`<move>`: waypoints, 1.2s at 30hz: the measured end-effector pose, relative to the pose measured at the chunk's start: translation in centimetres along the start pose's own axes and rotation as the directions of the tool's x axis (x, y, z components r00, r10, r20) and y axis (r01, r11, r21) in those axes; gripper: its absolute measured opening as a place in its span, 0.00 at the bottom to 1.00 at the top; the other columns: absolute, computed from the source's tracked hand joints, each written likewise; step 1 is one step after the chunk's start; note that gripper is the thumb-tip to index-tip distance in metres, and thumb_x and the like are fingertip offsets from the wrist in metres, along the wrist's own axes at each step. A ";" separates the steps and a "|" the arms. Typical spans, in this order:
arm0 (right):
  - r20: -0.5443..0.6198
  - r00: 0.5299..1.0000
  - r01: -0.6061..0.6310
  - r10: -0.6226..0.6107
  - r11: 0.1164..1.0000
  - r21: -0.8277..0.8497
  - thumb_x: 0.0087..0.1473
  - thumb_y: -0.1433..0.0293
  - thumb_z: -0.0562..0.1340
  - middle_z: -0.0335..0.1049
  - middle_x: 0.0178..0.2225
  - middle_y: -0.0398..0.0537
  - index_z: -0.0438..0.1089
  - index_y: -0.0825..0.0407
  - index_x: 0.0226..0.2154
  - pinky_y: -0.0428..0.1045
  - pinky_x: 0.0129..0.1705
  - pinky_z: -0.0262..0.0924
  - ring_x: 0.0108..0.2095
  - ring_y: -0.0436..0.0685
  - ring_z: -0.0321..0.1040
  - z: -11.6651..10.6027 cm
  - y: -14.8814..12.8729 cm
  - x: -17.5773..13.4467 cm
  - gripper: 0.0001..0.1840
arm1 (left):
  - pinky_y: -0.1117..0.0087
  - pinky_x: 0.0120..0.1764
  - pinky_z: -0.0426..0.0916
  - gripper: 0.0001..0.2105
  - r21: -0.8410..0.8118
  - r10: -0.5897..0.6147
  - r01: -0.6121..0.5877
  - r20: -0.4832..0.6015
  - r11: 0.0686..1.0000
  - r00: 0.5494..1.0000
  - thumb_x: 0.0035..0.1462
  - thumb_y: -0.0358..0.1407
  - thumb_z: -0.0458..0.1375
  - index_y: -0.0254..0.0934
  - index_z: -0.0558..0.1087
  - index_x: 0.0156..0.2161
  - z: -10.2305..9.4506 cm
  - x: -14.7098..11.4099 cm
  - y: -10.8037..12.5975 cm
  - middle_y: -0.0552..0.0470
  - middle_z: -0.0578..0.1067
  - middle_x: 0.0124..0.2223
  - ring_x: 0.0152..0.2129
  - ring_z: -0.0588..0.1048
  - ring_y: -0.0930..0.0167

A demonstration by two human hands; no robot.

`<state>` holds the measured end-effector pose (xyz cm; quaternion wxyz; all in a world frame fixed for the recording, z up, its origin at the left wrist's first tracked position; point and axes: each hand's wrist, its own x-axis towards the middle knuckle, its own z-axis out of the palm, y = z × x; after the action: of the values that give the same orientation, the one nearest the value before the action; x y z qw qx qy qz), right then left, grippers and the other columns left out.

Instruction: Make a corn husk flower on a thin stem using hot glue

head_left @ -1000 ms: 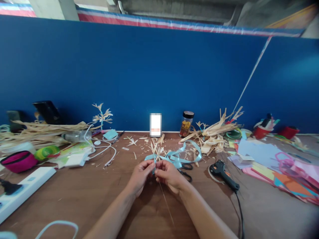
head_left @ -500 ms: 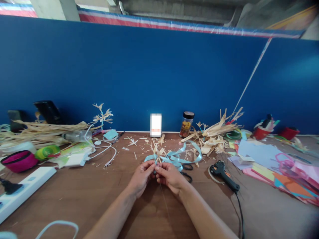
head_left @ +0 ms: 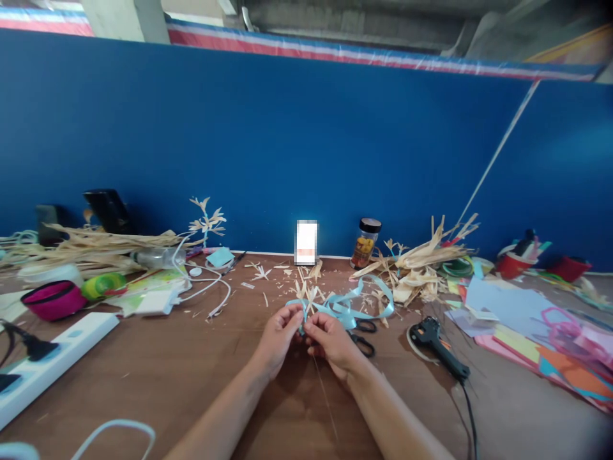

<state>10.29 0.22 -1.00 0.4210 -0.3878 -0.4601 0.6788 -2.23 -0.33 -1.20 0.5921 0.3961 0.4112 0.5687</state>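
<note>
Over brown table [head_left: 191, 370], left hand [head_left: 279, 337] and right hand [head_left: 332, 342] pinch pale-blue ribbon [head_left: 345, 305] (loosely curled).

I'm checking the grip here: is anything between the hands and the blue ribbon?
Nothing visible. The left hand and right hand already pinch the blue ribbon together with the thin stick.
</note>
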 end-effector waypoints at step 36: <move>0.052 0.998 -0.039 0.038 0.999 0.016 0.41 0.61 0.64 0.62 0.22 0.39 0.62 0.54 0.25 0.39 0.21 0.54 0.22 0.44 0.57 0.3 0.0 -0.2 0.14 | 0.82 0.18 0.58 0.11 -0.188 -0.115 0.108 -0.024 0.976 0.993 0.40 0.35 0.63 0.33 0.71 0.31 0.1 -0.4 1.3 0.59 0.66 0.20 0.14 0.61 0.84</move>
<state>10.10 -0.10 -0.90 0.3988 -0.3752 -0.4574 0.7007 -2.58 -0.69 0.03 0.6503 0.3052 0.3881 0.5774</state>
